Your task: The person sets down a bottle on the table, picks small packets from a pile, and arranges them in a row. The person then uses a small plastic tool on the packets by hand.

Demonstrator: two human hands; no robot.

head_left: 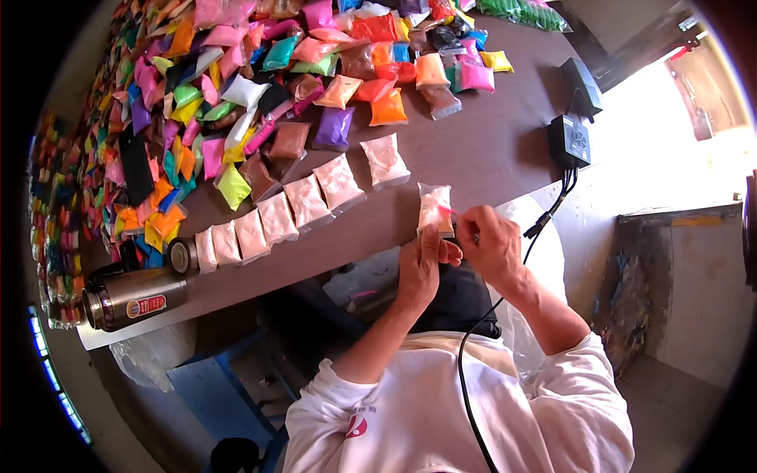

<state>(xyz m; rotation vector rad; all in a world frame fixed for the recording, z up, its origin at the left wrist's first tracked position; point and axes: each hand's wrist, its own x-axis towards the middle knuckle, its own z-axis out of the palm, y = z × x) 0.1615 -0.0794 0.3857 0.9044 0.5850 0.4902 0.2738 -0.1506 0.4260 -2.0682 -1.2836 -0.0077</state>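
Note:
My left hand point(422, 264) is closed around the lower end of a clear plastic packet point(434, 206) with pale pink contents. It holds the packet up beyond the table's front edge. Close beside it, my right hand point(490, 241) is curled, with a thin bright-pink thing point(446, 210) reaching from its fingers to the packet's face. What kind of thing that is I cannot make out. On the table, several similar pale pink packets point(276, 217) lie in a slanting row, and one more pale packet point(385, 161) lies a little apart at the row's right end.
A big heap of colourful packets point(335, 128) covers the table's far and left parts. A metal flask point(136, 299) lies at the left edge, its lid point(182, 255) beside it. A black power box point(569, 142) with cables sits at right. Below stands a blue stool point(223, 392).

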